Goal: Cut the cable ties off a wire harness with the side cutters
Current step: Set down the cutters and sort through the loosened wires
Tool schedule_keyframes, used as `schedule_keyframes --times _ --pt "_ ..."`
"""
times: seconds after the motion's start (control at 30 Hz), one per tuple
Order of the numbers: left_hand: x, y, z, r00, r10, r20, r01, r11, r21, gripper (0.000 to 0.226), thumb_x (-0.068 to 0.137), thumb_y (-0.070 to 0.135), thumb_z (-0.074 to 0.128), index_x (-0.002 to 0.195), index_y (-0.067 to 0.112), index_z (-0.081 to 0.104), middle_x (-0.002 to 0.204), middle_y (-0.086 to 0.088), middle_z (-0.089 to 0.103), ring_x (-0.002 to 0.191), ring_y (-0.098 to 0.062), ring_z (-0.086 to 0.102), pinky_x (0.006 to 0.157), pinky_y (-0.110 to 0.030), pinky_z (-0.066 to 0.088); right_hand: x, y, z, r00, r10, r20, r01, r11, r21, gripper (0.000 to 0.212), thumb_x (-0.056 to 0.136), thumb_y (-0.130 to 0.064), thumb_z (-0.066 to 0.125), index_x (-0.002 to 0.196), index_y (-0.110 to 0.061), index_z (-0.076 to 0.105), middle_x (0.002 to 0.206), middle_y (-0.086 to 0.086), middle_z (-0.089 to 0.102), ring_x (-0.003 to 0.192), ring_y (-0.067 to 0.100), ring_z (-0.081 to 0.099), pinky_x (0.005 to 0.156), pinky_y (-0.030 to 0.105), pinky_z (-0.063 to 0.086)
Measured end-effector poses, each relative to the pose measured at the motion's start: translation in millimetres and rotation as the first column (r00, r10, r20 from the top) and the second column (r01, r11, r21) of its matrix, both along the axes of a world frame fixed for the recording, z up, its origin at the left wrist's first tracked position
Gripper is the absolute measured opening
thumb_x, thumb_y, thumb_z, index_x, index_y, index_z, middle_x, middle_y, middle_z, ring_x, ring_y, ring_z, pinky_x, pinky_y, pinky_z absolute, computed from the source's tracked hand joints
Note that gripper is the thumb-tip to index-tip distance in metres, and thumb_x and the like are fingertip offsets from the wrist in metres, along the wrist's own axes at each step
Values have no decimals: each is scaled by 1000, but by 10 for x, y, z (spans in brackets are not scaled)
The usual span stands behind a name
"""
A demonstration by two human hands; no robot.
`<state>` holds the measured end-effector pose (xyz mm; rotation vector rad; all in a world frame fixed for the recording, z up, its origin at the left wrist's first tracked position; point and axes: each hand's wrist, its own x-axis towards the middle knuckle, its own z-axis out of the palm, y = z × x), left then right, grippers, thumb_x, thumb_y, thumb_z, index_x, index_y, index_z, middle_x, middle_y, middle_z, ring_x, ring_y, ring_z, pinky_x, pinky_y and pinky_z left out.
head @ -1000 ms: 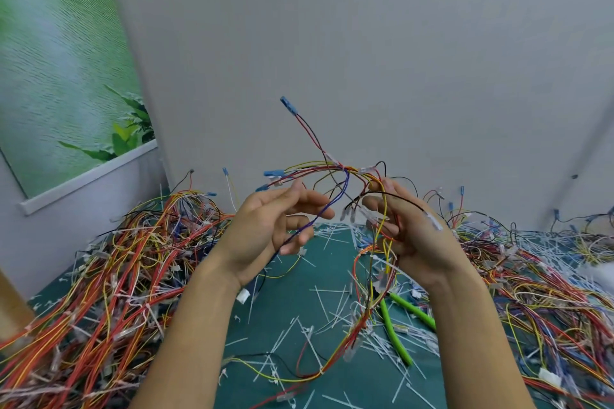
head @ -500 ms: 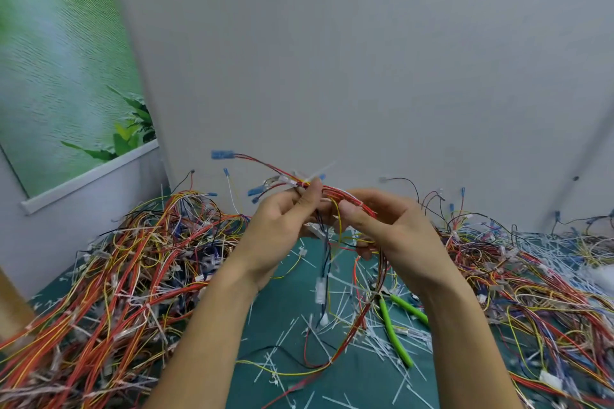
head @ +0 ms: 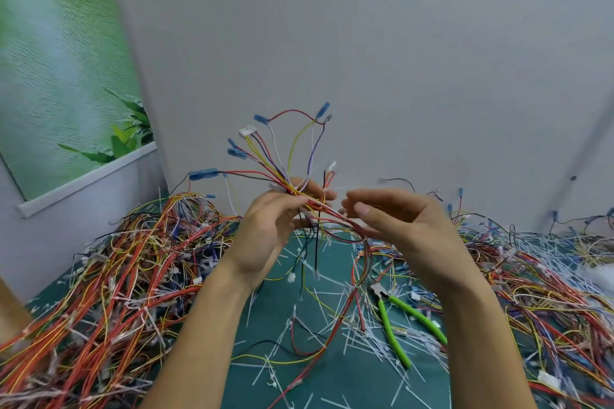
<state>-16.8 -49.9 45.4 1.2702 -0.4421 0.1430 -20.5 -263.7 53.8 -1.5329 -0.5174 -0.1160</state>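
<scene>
Harness [head: 329, 211] tips higher than before

wall: plain grey wall [head: 398, 43]; left: hanging banner [head: 59, 76], green leaf print; surface: dark green tabletop [head: 349, 382]

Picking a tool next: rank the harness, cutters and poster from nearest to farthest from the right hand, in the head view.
1. Harness, at the right hand's fingertips.
2. Cutters, lying just below it.
3. Poster, far left on the wall.
</scene>
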Motion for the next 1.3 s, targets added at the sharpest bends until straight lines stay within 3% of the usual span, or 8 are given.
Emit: schedule_keyframes --times 0.07,0.13,0.27,0.4,0.57,0.77,1.0,1.3 --pt "12 22 -6 1000 -1 22 1 1000 -12 30 93 13 46 109 -5 64 115 -22 71 115 -40 64 99 -47 47 13 -21 -5 1000 -14 -7 14 1000 8 22 87 -26 76 108 -25 81 105 5 80 105 22 75 95 37 60" --pt "5 16 2 999 -14 31 15 1000 -25 28 93 13 46 104 1 69 113 -19 73 113 -35 66 94 -39 53 3 1 3 1000 -26 0 26 1000 -2 24 84 -35 79 107 -28 80 103 4 80 103 21 76 92 35 61" --pt "10 -35 -19 996 55 67 -57 998 21 23 90 12 52 96 7 73 102 -5 76 104 -19 69 91 -31 53 -41 162 16 996 -78 38 77 997 20 27 78 -45 80 97 -26 83 92 -3 81 88 9 76 74 14 55" --pt "15 -98 -46 978 126 164 -147 981 124 16 85 21 62 92 7 68 100 -11 72 109 -31 65 96 -48 46 -28 313 -5 977 -200 71 197 980 39 11 92 -25 75 93 -16 81 81 0 79 75 3 72 69 12 52" --pt "-11 -207 -43 986 92 137 -104 991 85 10 79 15 70 78 23 65 85 2 67 93 -16 65 86 -28 52 4 356 -36 979 -201 39 197 977 85 13 97 -12 68 91 -6 78 72 -7 74 70 0 69 64 11 49" --pt "-12 -279 -52 976 213 53 -212 977 -16 14 88 1 68 85 12 59 79 1 70 83 -13 72 72 -19 54 -4 443 -71 968 -217 122 216 976 21 20 101 -12 61 84 -15 71 69 -13 69 68 -3 64 62 10 47" --pt "-24 -289 -61 958 287 8 -287 957 -29 15 87 -1 71 84 11 63 75 -4 76 70 -16 74 52 -23 53 -35 439 -92 933 -249 259 278 957 -84 26 102 -36 53 82 -28 67 79 -5 69 74 26 61 66 48 49" --pt "-34 -266 -51 929 365 62 -367 930 29 12 82 7 79 83 12 68 78 -9 76 70 -22 74 53 -28 55 -46 418 -74 930 -194 312 237 966 -106 22 101 -37 54 84 -30 66 77 8 65 74 30 59 64 49 48"
